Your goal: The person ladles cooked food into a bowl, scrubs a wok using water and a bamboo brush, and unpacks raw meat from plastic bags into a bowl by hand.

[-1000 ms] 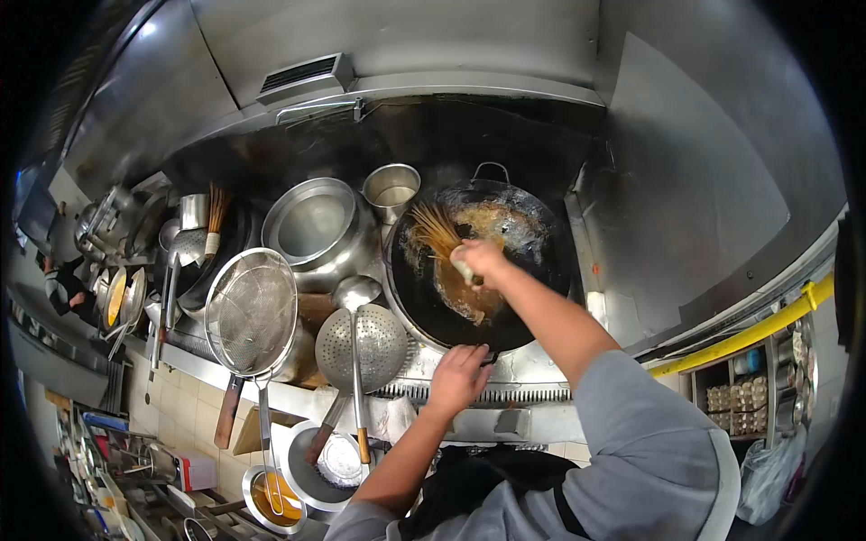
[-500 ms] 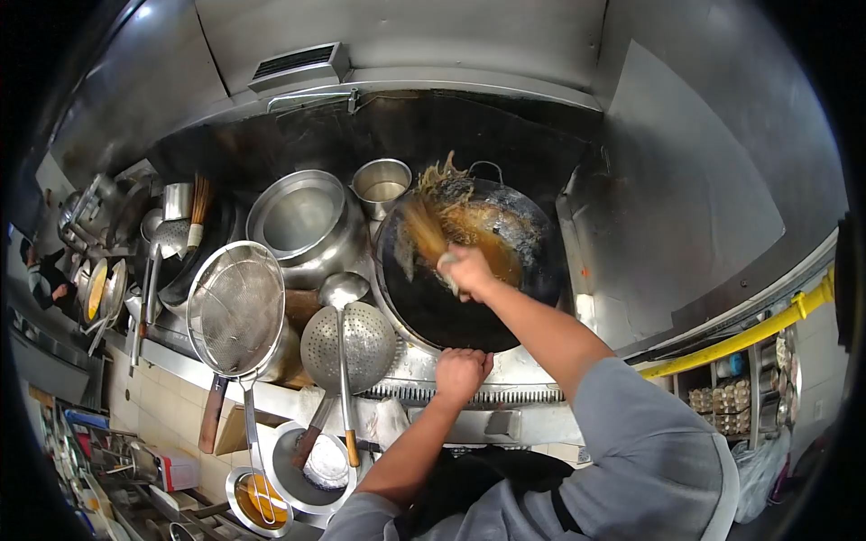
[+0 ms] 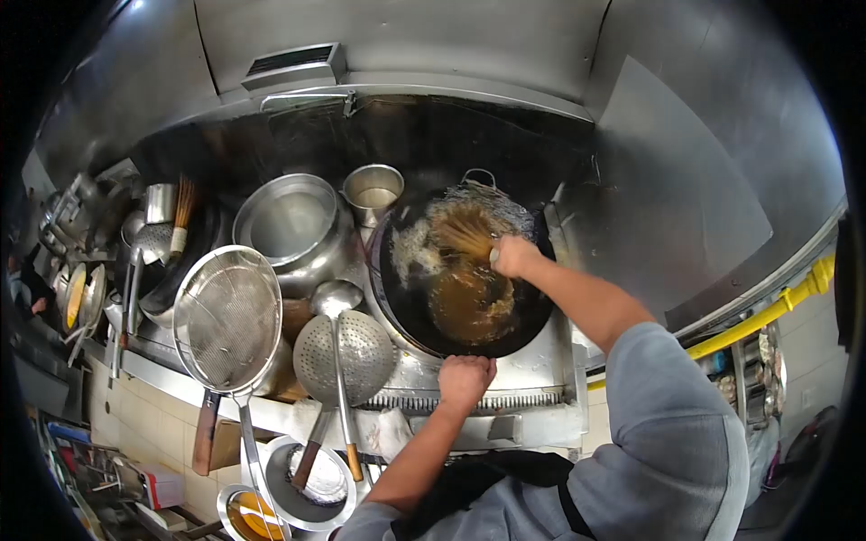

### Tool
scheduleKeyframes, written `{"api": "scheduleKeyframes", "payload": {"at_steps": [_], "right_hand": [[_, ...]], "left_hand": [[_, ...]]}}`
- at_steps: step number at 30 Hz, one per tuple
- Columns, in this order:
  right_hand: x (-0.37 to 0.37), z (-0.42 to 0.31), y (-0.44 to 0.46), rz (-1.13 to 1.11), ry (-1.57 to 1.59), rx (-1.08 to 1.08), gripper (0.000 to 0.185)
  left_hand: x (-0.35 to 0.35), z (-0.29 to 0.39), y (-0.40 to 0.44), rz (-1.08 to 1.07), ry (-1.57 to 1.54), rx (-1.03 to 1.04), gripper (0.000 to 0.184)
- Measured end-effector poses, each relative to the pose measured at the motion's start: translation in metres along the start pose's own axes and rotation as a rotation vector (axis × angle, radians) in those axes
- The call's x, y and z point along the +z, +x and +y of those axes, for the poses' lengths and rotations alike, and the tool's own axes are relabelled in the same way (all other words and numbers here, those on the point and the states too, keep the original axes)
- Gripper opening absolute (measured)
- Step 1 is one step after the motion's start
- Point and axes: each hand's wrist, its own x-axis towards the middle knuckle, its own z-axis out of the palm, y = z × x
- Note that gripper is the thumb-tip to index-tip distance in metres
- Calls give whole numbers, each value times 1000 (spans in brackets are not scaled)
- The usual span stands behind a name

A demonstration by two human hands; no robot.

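Note:
A black wok (image 3: pixel 408 307) sits on the burner, with brownish, foamy liquid (image 3: pixel 474 302) swirling inside. My right hand (image 3: pixel 517 257) is closed round a bamboo wok brush (image 3: pixel 465 231), whose splayed bristles are in the liquid toward the far side of the wok. At the near rim, my left hand (image 3: pixel 466 379) is closed on the wok's edge; its fingertips are hidden. A small loop handle (image 3: pixel 479 177) rises from the wok's far rim.
To the left stand a large metal pot (image 3: pixel 316 216) and a small metal pot (image 3: pixel 373 191). A mesh strainer (image 3: pixel 227 311), a perforated skimmer (image 3: pixel 361 365) and a ladle (image 3: pixel 337 298) lie nearer. A yellow pipe (image 3: pixel 758 316) runs along the right. Steel walls surround the stove.
My right hand has moved right and slightly up with the brush. Splashing liquid at the far rim has dropped back into the wok. My left hand stays at the near rim.

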Motion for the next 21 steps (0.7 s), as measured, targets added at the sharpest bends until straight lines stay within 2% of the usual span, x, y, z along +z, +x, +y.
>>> {"api": "scheduleKeyframes", "payload": {"at_steps": [2, 4, 5, 7, 9, 11, 12, 13, 15, 17, 18, 19, 21], "right_hand": [[-2, 3, -26, -33, 8, -33, 35], [-27, 17, -67, -208, -152, -73, 35], [-42, 24, -68, -236, -256, 51, 34], [-61, 35, -29, -213, -363, 54, 33], [-60, 22, 21, -79, -373, 173, 43], [-48, -4, 29, -186, 105, 205, 42], [-24, 0, 27, -168, 307, 176, 43], [-24, 4, 27, -429, -5, 75, 46], [-31, 21, -7, -315, -262, -10, 48], [-75, 22, -30, -390, -496, 47, 44], [-89, 21, -28, -283, -587, 93, 39], [-92, 23, -9, -226, -578, 102, 33], [-68, 5, 16, 21, -314, 145, 30]], "left_hand": [[1, -1, 0, 5, -23, 2, 32], [-2, 0, 0, 2, -25, -1, 32], [-3, 1, -4, -2, -31, -8, 32], [-2, -2, 0, -9, -21, -7, 32], [2, -4, 2, 10, -24, -6, 31], [4, -3, -2, 22, -9, -4, 31], [2, -3, -2, 28, -7, 8, 32], [2, -2, -4, 21, -9, 13, 32], [3, -4, -2, 32, -22, 11, 31], [4, -3, -3, 38, -34, 17, 31], [3, -3, -3, 38, -39, 14, 31], [2, -4, -2, 40, -42, 11, 31], [2, -5, -1, 51, -34, 7, 31]]}}
